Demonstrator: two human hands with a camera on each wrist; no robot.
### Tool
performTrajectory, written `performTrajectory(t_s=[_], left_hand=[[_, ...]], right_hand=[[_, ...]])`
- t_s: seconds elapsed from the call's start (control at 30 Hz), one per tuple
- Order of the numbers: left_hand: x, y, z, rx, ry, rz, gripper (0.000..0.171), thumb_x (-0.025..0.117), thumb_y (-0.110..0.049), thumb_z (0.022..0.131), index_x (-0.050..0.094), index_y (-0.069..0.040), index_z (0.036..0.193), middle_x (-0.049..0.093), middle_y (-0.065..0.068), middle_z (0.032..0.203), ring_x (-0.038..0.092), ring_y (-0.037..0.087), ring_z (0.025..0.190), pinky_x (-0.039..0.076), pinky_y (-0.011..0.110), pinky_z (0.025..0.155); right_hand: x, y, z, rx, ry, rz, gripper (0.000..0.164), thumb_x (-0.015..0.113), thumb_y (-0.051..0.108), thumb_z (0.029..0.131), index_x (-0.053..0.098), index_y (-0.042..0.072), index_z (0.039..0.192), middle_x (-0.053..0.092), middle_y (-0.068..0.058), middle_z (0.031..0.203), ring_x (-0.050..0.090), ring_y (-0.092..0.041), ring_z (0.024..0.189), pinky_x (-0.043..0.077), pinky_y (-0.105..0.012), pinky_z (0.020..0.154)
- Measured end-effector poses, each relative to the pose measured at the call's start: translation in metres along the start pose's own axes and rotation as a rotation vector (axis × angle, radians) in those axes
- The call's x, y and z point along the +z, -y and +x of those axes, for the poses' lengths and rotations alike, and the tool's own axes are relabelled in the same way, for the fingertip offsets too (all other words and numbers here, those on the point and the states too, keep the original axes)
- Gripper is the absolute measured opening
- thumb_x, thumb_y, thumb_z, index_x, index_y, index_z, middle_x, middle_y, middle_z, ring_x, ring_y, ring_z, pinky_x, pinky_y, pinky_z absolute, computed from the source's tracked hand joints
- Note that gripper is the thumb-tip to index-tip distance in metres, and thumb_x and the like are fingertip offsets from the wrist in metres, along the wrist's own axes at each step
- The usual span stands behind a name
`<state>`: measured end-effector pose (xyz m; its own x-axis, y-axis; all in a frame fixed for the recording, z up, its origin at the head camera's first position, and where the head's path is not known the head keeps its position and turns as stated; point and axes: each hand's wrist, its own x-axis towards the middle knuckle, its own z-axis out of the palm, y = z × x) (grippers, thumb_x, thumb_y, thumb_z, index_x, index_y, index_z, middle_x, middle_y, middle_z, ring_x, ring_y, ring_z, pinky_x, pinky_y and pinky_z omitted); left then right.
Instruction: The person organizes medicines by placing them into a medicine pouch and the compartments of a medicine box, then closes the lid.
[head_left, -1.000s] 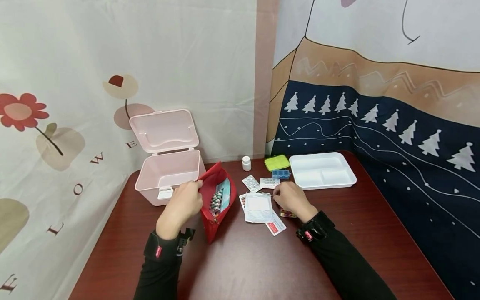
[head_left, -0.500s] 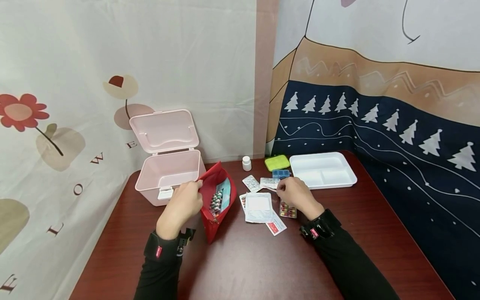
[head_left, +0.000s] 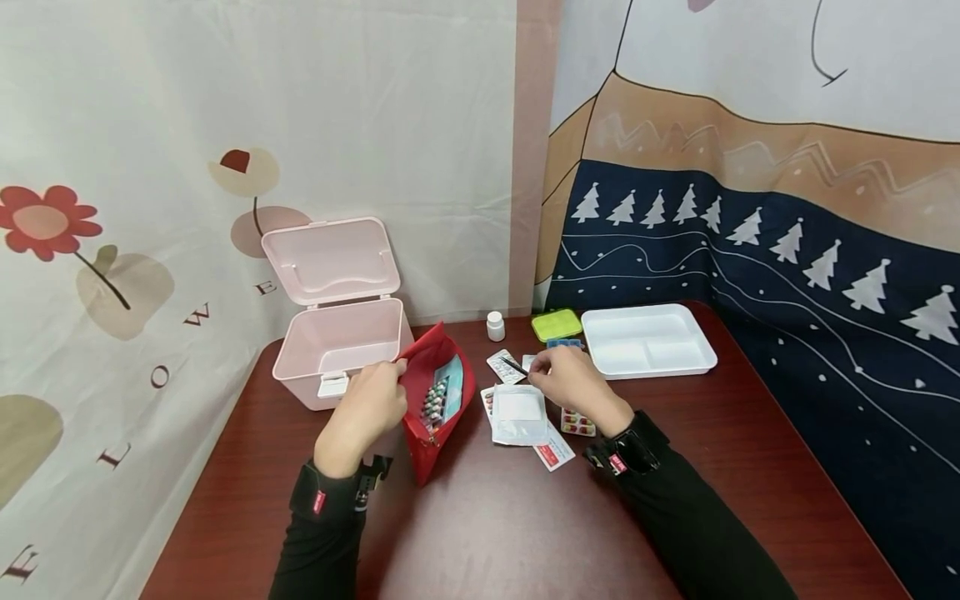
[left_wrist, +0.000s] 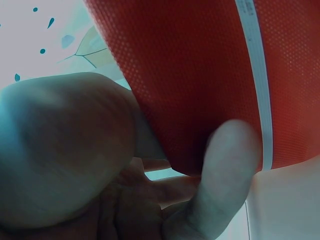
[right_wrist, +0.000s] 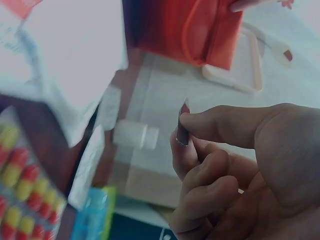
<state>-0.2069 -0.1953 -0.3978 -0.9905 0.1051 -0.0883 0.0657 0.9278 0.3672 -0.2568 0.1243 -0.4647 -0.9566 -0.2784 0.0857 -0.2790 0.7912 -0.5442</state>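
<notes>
My left hand [head_left: 372, 410] grips the near-left edge of a red pouch [head_left: 420, 379], which stands upright with its mouth spread. Inside the pouch show a pill blister strip [head_left: 433, 403] and a pale blue packet [head_left: 452, 385]. In the left wrist view the thumb lies against the pouch's red fabric [left_wrist: 185, 60], beside a white strip. Between thumb and forefinger, my right hand [head_left: 572, 382] pinches thin dark metal tweezers [head_left: 514, 365], raised over the blister packs. The right wrist view shows the tweezers [right_wrist: 183, 127] end-on, mostly hidden by the fingers.
An opened pink box [head_left: 339, 342] stands behind my left hand. On the table lie a white gauze packet [head_left: 519, 415], a white blister pack [head_left: 504, 367] and red-yellow capsules [head_left: 577, 422]. Further back are a white bottle [head_left: 496, 326], a green case [head_left: 557, 324] and a white tray [head_left: 648, 340].
My right hand first shifts right and back, uncovering the capsule pack, then comes left with the tweezers lifted and pointing left. The left hand and the red pouch stay in place.
</notes>
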Motion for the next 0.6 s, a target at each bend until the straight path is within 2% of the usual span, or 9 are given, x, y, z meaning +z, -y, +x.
performTrajectory(t_s=[0.33,0.6], left_hand=[[-0.001,0.0,0.0,0.011,-0.007,0.018,0.046,0.059,-0.004,0.102,0.065,0.0,0.148,0.072,0.025,0.133,0.068,0.034,0.102,0.056,0.042,0.081],[-0.001,0.001,0.0,0.006,-0.002,0.018,0.045,0.059,-0.005,0.102,0.065,0.0,0.147,0.072,0.024,0.133,0.068,0.034,0.102,0.055,0.041,0.08]], right_hand=[[0.002,0.045,0.017,-0.065,0.031,0.001,0.013,0.073,0.016,0.099,0.084,0.014,0.093,0.074,0.004,0.078,0.061,-0.013,0.071,0.047,-0.03,0.067],[0.014,0.075,0.031,-0.076,0.046,-0.001,0.012,0.077,0.018,0.096,0.087,0.016,0.09,0.079,0.002,0.083,0.067,-0.016,0.079,0.053,-0.033,0.071]])
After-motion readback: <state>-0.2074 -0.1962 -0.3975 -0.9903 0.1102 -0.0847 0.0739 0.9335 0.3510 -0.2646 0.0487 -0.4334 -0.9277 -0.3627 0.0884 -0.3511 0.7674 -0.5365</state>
